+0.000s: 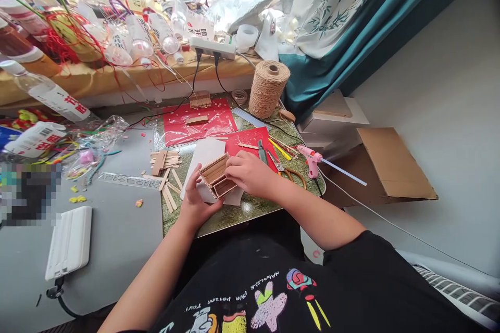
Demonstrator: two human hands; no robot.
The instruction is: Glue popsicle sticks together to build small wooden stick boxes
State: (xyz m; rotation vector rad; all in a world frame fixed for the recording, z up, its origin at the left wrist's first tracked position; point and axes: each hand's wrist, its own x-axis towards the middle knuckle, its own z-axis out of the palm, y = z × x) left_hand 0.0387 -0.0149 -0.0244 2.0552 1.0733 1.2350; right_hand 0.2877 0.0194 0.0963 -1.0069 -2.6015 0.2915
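A small open box of wooden craft sticks (pixel 215 177) rests tilted on a white sheet (pixel 203 158) over a green patterned board (pixel 250 208). My left hand (pixel 197 203) cups the box from below and the near side. My right hand (pixel 252 174) grips its right end from above. Loose craft sticks (pixel 166 164) lie just left of the box. A pink glue gun (pixel 310 158) with a clear glue stick lies to the right of my right hand, beside scissors (pixel 287 169).
Red paper sheets (pixel 195 122) hold another small stick piece. A spool of twine (pixel 269 88) stands behind. A power strip (pixel 213 47), bottles and clutter fill the windowsill. A cardboard box (pixel 386 166) sits at right, and a white flat case (pixel 70 242) at left.
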